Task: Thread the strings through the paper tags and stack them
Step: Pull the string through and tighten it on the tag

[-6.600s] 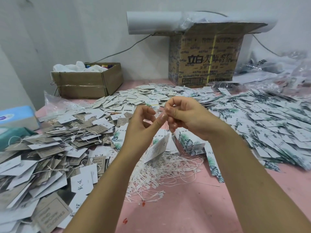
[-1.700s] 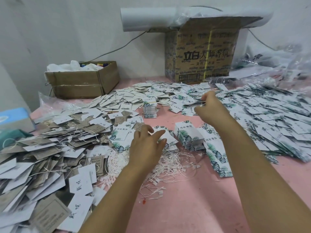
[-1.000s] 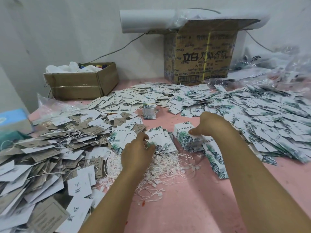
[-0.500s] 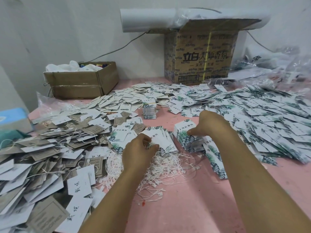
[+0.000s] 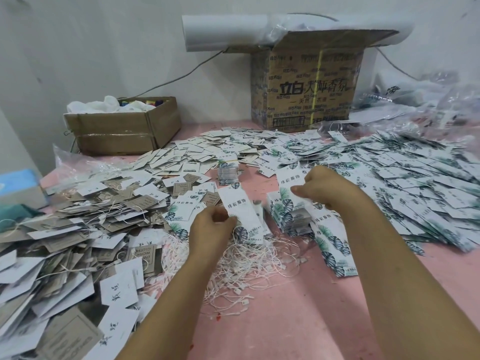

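We have picked up stock: left hand [image 5: 211,224] pinches one tag [image 5: 240,211] over the strings [image 5: 249,258]; right hand [image 5: 324,187] grips another tag [image 5: 289,179] above the stack [image 5: 288,216]. Whether either holds string, we cannot tell. Next likely needs a string end found and fed through a tag hole.

Soft even light, faint shadows, edges warped, slight blur.
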